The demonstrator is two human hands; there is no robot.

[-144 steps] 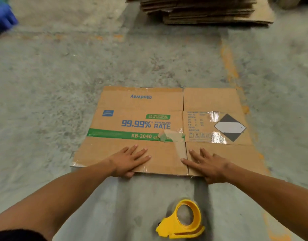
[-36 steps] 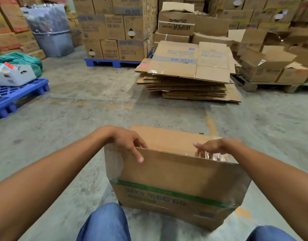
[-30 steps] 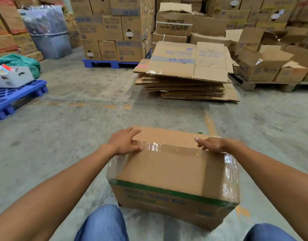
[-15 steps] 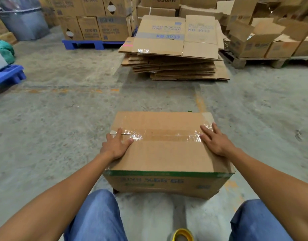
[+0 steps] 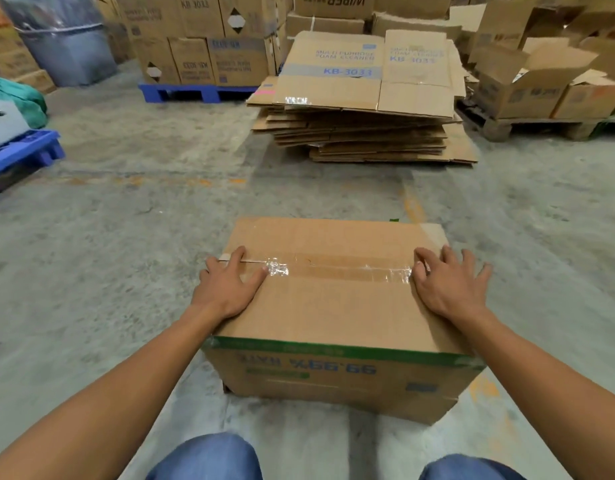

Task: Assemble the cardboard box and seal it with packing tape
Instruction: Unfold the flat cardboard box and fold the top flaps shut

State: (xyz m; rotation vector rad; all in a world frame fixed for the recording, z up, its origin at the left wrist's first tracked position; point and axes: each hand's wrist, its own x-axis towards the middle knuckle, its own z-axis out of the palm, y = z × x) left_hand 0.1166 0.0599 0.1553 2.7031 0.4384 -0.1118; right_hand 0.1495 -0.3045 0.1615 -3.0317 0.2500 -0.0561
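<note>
A brown cardboard box (image 5: 334, 313) stands on the concrete floor in front of my knees, its print upside down on the near side. Its two top flaps are folded shut, with a strip of old clear tape (image 5: 340, 270) along the seam. My left hand (image 5: 228, 284) lies flat on the left end of the top, fingers spread over the seam. My right hand (image 5: 450, 282) lies flat on the right end, fingers apart. Neither hand holds anything. The tape dispenser is out of view.
A stack of flattened cartons (image 5: 365, 109) lies on the floor a short way beyond the box. Stacked boxes on a blue pallet (image 5: 195, 93) stand at the back, open boxes on a wooden pallet (image 5: 528, 126) at right, another blue pallet (image 5: 22, 155) at left.
The flat carton was stood up into a box and its top flaps folded down. In the last half second both hands stayed pressed on the top; the view tilted up and the dispenser left the frame.
</note>
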